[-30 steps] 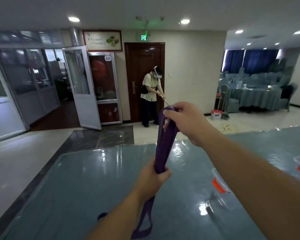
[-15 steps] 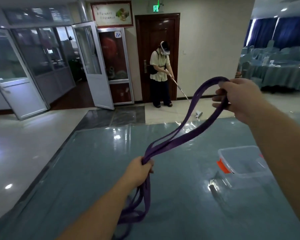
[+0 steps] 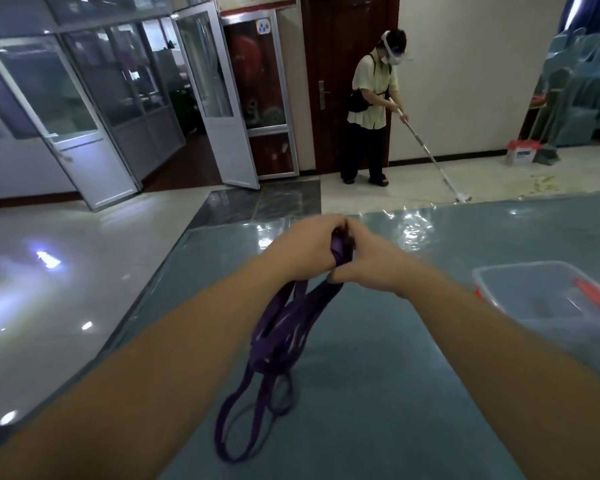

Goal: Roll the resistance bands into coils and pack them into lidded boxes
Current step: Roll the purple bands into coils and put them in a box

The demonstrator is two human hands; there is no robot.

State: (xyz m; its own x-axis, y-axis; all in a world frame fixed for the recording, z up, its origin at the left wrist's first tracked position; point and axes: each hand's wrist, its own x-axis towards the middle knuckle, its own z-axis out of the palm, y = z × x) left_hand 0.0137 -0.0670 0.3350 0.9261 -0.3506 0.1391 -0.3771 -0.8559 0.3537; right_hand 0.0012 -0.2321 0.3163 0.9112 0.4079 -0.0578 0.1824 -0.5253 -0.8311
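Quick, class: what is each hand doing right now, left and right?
Left hand: grips the purple resistance band.
Right hand: grips the same band, against the left.

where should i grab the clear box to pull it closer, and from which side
Take the clear plastic box by its near left rim, coming from above on the left. It sits open and upright on the table, and that edge lies closest to the hands; orange latches occupy other sides.

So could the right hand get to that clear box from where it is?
Probably yes: the clear box sits open just right of the right hand, nothing between, though that hand grips the purple band.
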